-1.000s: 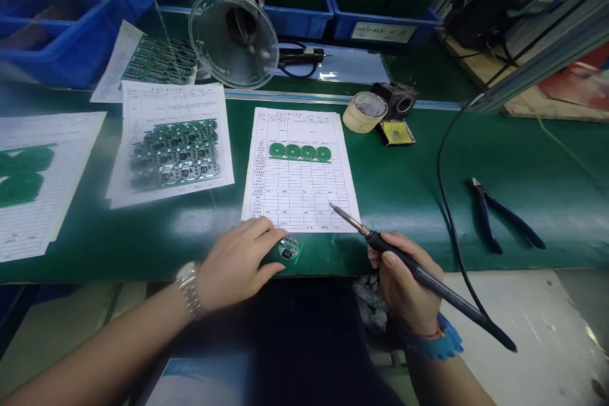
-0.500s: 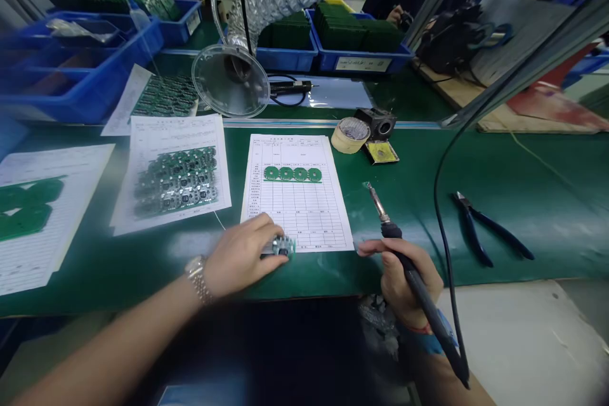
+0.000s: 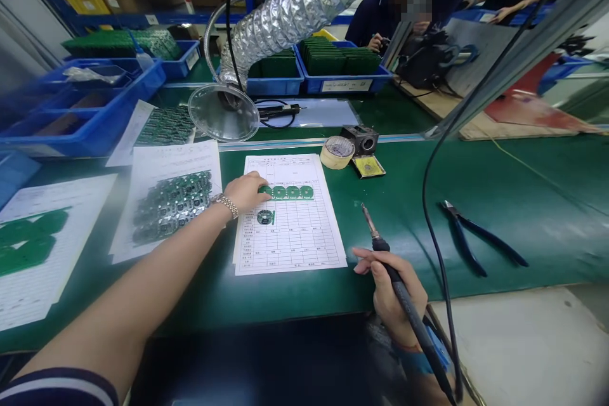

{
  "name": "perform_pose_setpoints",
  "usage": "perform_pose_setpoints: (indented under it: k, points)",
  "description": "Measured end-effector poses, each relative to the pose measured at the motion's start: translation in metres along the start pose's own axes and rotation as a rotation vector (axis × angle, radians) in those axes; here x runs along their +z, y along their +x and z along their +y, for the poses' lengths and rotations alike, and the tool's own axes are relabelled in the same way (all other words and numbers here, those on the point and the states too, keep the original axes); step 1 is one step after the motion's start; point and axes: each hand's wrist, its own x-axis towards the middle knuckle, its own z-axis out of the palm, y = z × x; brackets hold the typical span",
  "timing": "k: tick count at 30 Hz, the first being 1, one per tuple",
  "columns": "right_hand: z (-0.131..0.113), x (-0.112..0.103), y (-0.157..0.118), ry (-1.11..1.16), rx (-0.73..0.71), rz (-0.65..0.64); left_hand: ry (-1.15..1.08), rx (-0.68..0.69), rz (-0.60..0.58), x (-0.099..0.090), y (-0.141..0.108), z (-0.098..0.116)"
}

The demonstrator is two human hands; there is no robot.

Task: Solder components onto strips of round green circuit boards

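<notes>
My left hand [image 3: 246, 193] reaches onto the printed form [image 3: 290, 244]. Its thumb and fingers close on the left end of a strip of round green circuit boards [image 3: 294, 192], which lies flat on the paper. Just below the strip sits a small round circuit board [image 3: 265, 217] with parts mounted on it, apart from my fingers. A soldering iron [image 3: 401, 288] is gripped in my right hand [image 3: 399, 295], its tip pointing up and left above the green bench, right of the form.
Diagonal cutters [image 3: 464, 228] lie at the right. Behind the form are a round tin [image 3: 337, 152] and a soldering stand [image 3: 364, 143] with a yellow sponge. A clear fume hood [image 3: 223, 113] hangs at the back. Papers with boards [image 3: 176, 203] lie left. A co-worker [image 3: 366, 25] sits across.
My left hand has set the small circuit board on the form and moved up to the strip. My right hand still holds the soldering iron. The view has tilted upward.
</notes>
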Motion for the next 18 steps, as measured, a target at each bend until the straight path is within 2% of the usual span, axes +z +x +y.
perform_pose_setpoints:
  k: [3, 6, 7, 10, 11, 14, 18]
  points:
    - [0.001, 0.000, 0.001, 0.013, 0.029, 0.009, 0.001, 0.023, 0.066, -0.007, -0.004, 0.008]
    - [0.002, 0.001, 0.001, 0.041, 0.045, 0.046, 0.008, 0.110, 0.159, -0.012, -0.036, 0.023]
    - [0.003, 0.001, 0.001, 0.046, 0.048, 0.057, 0.012, 0.175, 0.202, -0.011, -0.053, 0.027]
    - [0.002, 0.001, 0.001, 0.061, 0.054, 0.065, 0.066, 0.575, 0.472, 0.003, -0.112, 0.035]
    - [0.002, 0.001, 0.001, 0.067, 0.054, 0.062, 0.101, 0.637, 0.474, 0.010, -0.131, 0.035]
    - [0.000, 0.001, 0.002, 0.081, 0.039, 0.061, 0.156, 0.639, 0.470, 0.027, -0.173, 0.033]
    - [-0.005, 0.002, 0.001, 0.050, 0.013, 0.033, 0.133, 0.501, 0.371, 0.030, -0.190, 0.034]
